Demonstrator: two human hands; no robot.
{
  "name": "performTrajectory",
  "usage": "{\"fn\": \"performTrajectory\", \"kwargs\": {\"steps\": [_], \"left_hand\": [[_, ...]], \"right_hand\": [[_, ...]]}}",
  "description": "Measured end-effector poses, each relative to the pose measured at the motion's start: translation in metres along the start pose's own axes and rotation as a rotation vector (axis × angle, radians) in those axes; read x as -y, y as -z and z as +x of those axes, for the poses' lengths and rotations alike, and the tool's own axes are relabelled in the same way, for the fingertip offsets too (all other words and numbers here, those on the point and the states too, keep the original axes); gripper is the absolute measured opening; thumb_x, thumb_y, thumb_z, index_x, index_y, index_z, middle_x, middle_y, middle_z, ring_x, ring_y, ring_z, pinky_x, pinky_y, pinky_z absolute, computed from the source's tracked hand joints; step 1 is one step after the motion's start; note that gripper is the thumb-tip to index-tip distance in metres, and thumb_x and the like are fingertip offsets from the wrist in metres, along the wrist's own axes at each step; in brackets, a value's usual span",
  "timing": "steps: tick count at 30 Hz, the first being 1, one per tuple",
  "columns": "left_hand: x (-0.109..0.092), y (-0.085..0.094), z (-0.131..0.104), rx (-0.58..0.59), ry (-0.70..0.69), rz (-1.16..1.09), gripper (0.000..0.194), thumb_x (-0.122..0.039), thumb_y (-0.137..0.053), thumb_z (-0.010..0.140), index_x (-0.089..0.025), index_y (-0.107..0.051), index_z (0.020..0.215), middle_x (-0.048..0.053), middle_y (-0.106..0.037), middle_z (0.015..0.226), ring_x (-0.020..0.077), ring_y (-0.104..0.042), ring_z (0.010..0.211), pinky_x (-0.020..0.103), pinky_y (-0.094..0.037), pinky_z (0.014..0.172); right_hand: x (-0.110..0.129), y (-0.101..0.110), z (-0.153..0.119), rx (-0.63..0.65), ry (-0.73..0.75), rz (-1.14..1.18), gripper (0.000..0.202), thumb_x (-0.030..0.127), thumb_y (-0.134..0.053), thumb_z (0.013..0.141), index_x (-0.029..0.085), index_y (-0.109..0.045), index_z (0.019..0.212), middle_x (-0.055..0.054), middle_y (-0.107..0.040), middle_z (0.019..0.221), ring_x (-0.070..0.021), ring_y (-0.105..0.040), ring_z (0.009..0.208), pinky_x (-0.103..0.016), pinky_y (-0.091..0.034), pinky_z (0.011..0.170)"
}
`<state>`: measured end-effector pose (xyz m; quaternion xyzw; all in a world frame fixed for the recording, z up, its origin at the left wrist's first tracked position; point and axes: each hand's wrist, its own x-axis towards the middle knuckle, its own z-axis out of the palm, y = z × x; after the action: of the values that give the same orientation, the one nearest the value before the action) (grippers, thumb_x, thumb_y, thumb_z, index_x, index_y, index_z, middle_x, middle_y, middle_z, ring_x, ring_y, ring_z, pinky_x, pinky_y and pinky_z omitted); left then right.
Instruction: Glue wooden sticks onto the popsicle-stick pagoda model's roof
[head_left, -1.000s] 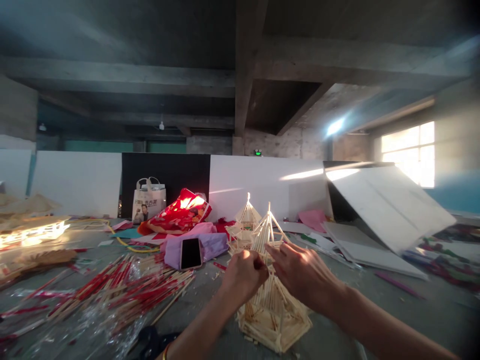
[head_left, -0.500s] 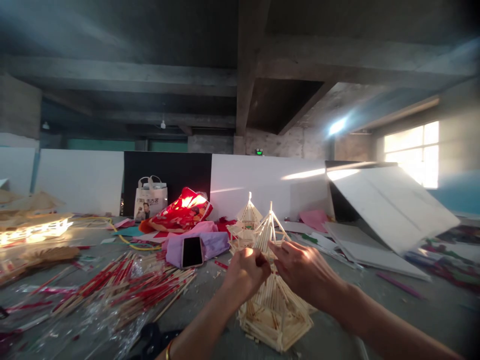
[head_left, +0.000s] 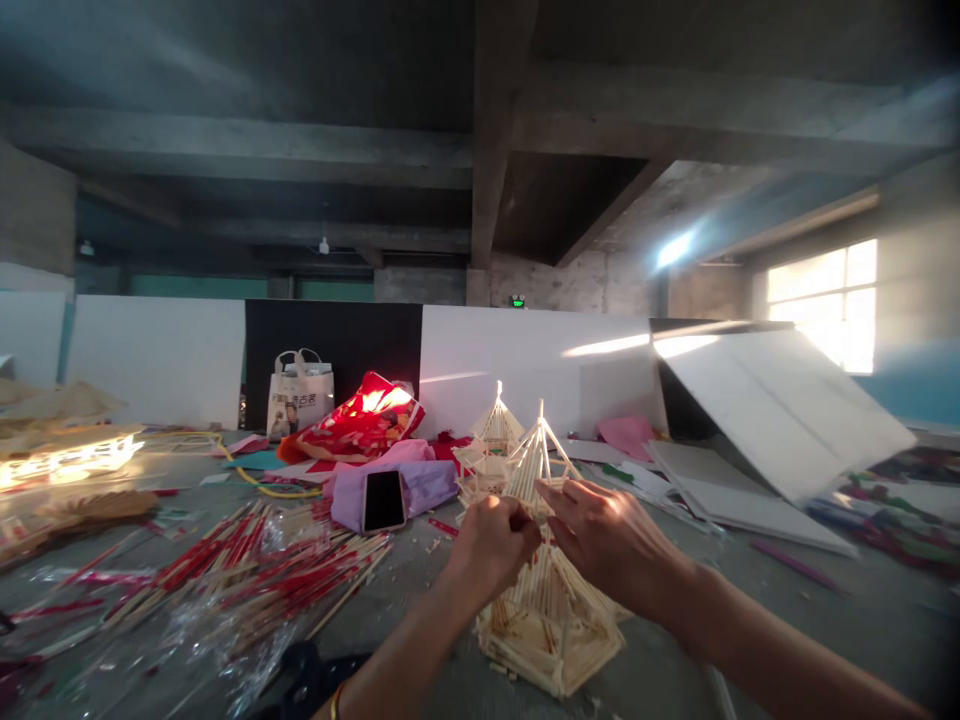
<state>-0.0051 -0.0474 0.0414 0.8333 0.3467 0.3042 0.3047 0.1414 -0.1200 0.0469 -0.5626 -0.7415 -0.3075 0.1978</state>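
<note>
In front of me stands a pagoda model (head_left: 551,625) made of thin wooden sticks, with a pointed roof of slanting sticks and a wide many-sided base. My left hand (head_left: 499,545) is at the left side of its upper part, fingers curled together in a pinch; what they hold, if anything, is hidden. On the opposite side, my right hand (head_left: 611,525) reaches in with index finger stretched toward the roof sticks and thumb apart below it. Its fingertips appear to touch the model. A second stick pagoda (head_left: 498,425) stands just behind, partly covered by the first.
Red-and-wood sticks (head_left: 247,555) and clear plastic wrapping lie to the left, near dark-handled scissors (head_left: 307,675). A phone (head_left: 384,500) leans on purple cloth (head_left: 435,490). Behind are a red bag (head_left: 360,420) and a white tote (head_left: 300,400). White boards (head_left: 787,400) lean at right.
Both hands keep nearly the same place at the pagoda's upper part. The view has shifted very slightly; nothing else visibly moved.
</note>
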Motion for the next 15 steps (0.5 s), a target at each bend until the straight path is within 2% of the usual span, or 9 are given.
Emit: {"fn": "performTrajectory", "kwargs": {"steps": [9, 13, 15], "left_hand": [[0.012, -0.007, 0.005, -0.043, -0.050, -0.121, 0.026, -0.034, -0.046, 0.074, -0.016, -0.059, 0.062, -0.003, -0.056, 0.049, 0.0069, -0.050, 0.035, 0.017, -0.035, 0.040], [0.010, -0.007, 0.003, 0.016, 0.038, -0.219, 0.029, -0.035, -0.044, 0.075, -0.015, -0.060, 0.061, -0.004, -0.049, 0.038, 0.0074, -0.044, 0.029, 0.017, -0.031, 0.035], [0.007, -0.007, 0.002, 0.039, 0.081, -0.329, 0.027, -0.033, -0.043, 0.074, -0.014, -0.060, 0.063, -0.002, -0.055, 0.044, 0.0071, -0.045, 0.028, 0.017, -0.027, 0.031]], "right_hand": [[-0.003, -0.004, 0.000, -0.027, 0.010, -0.016, 0.024, 0.019, -0.037, 0.087, 0.017, -0.055, 0.103, -0.008, -0.063, 0.093, -0.0208, -0.062, 0.082, -0.032, -0.049, 0.065], [-0.003, -0.002, -0.001, -0.020, 0.007, -0.021, 0.022, 0.019, -0.037, 0.087, 0.017, -0.056, 0.099, -0.009, -0.063, 0.095, -0.0204, -0.061, 0.082, -0.032, -0.048, 0.064], [-0.002, -0.001, -0.001, -0.017, 0.008, -0.016, 0.022, 0.018, -0.036, 0.087, 0.017, -0.055, 0.097, -0.009, -0.063, 0.094, -0.0203, -0.061, 0.081, -0.032, -0.048, 0.064]]}}
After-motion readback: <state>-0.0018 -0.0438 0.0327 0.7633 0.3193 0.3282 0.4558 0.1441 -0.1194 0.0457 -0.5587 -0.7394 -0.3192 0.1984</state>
